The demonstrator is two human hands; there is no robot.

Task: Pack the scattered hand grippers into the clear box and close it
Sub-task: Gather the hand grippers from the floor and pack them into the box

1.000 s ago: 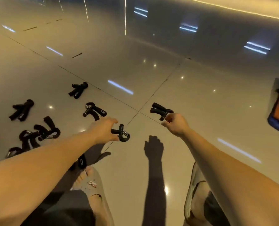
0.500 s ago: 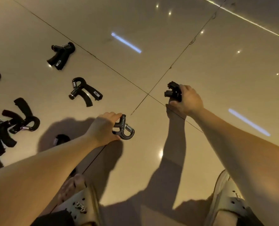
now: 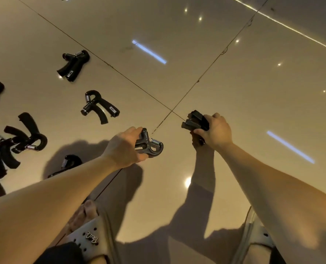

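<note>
Holding one gripper each: left hand (image 3: 124,147) grip clamped on grey gripper (image 3: 150,146) mid-frame, right hand (image 3: 216,130) grip clamped on black gripper (image 3: 195,121). Other grippers (image 3: 99,106) lie scattered on tiled floor (image 3: 234,82), left side of frame.

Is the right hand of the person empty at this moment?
No, the right hand grips a black hand gripper, with its fingers curled round the handles.

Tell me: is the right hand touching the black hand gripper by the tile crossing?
Touching. The head view shows the right hand with its fingers curled round the black hand gripper.
</note>
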